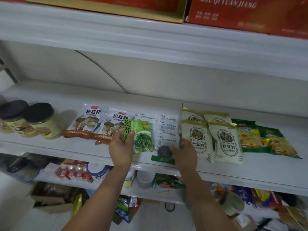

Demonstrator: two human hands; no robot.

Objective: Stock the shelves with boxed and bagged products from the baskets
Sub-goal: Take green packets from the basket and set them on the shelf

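Two grips, left hand point(120, 147) pinching green kelp packet point(142, 139), right hand point(184, 151) seemingly grasping clear packet point(164, 148)

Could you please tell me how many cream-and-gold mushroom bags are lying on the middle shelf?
4 cream-and-gold bags: front left, front right, back left, back right, the back pair partly covered. Others may be hidden beneath.

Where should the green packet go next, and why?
Probably lay the green packet on the shelf just left of the white packets: the left hand grips it above a bare spot there, and the right hand touches those packets.
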